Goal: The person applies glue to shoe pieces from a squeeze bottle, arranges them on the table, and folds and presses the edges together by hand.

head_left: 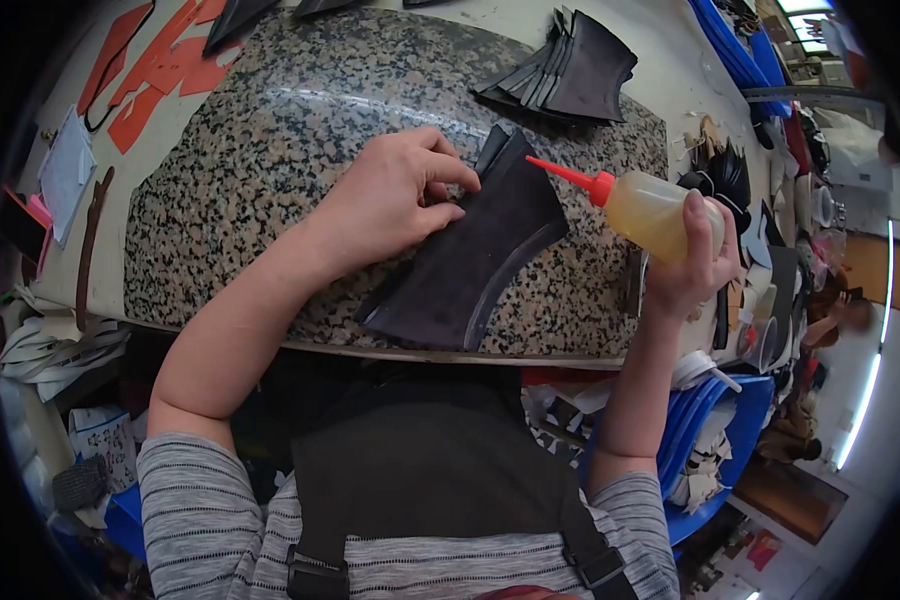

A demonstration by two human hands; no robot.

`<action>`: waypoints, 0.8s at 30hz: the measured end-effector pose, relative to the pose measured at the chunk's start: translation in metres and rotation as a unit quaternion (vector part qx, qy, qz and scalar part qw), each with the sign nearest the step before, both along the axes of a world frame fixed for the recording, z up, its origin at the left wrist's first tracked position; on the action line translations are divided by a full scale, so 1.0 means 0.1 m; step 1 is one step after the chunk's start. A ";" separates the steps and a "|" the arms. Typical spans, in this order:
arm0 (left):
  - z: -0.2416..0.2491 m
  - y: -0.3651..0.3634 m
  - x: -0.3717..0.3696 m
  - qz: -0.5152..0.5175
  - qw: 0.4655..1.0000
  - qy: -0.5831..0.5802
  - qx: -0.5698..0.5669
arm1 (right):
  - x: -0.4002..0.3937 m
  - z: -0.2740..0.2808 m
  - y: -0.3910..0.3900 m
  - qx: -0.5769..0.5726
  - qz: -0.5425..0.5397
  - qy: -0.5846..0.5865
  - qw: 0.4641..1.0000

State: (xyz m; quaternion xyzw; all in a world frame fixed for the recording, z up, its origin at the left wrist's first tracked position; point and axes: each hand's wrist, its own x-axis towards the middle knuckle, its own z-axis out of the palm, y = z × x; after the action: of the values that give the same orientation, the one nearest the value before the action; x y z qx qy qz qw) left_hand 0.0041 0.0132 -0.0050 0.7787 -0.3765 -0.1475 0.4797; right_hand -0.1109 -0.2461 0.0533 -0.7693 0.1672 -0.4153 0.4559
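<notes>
My right hand (695,250) is wrapped round a translucent bottle (655,212) of yellowish liquid, tilted with its red pointed nozzle toward the left. The nozzle tip is beside the upper edge of a dark curved piece (480,250) on the speckled stone slab (300,130). At that piece's left edge is my left hand (400,190), with thumb and fingertips near each other at the edge; whether they grip it is hard to tell. Another dark layer shows under the piece at its upper left.
A fanned stack of dark pieces (580,75) lies at the slab's back right. Orange-red pieces (160,75) are at the back left. Dark strips and tools (725,175) crowd the right side. A blue container (745,425) holds scraps at lower right. A person is in the right background.
</notes>
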 end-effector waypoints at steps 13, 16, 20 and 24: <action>-0.05 0.01 0.03 -0.015 0.999 -0.036 -0.003 | 0.30 -0.07 -0.16 0.035 0.060 0.056 0.996; -0.05 0.01 0.03 -0.015 0.999 -0.041 -0.008 | 0.27 -0.05 -0.13 0.038 0.073 0.069 0.994; -0.05 0.00 0.02 -0.013 0.999 -0.035 -0.010 | 0.27 -0.06 -0.12 0.045 0.060 0.065 0.995; -0.06 0.00 0.03 -0.007 1.000 -0.019 -0.018 | 0.18 -0.05 -0.03 0.040 0.083 0.084 0.992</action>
State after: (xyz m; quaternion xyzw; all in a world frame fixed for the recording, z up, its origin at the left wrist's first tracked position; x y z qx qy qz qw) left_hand 0.0070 0.0132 -0.0107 0.7698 -0.3933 -0.1295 0.4857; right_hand -0.0932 -0.2490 0.0487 -0.7939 0.1571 -0.3025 0.5035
